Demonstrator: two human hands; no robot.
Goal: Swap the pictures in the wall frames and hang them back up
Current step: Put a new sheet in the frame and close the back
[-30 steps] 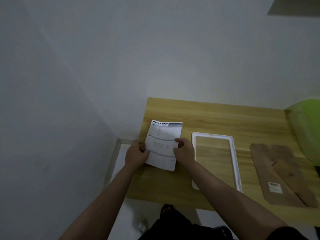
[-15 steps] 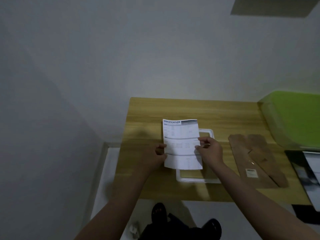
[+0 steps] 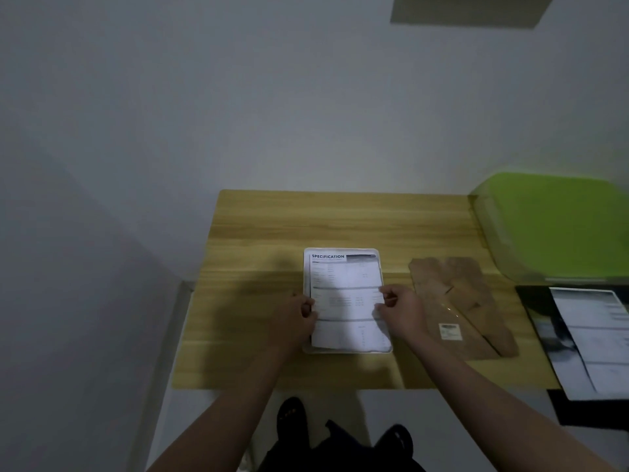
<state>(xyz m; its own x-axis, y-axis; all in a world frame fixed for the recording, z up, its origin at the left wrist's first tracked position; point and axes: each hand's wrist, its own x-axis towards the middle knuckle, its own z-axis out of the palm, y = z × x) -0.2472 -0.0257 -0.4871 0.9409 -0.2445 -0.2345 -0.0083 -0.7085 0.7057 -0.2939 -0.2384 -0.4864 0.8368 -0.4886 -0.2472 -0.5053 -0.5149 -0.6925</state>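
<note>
Specification sheet point(image 3: 345, 294) lying inside white frame point(image 3: 340, 351) on wooden counter point(image 3: 258, 233), pinched at its side edges by left hand point(image 3: 295, 318) and right hand point(image 3: 401, 310). Brown backing board point(image 3: 459, 301) right of the right hand; beyond it, a green lid point(image 3: 558, 226) and a second print point(image 3: 592, 338). Grey wall point(image 3: 238, 97) behind.

Matt wood-grain table point(image 3: 258, 229); creased white paper sheet point(image 3: 347, 294); rough brown fibreboard backing point(image 3: 459, 301); smooth white frame point(image 3: 340, 351).

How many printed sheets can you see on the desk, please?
2: one sheet lies in the white frame, held by both hands; another sheet lies at the right edge on a black frame. Others may be out of view.
</note>
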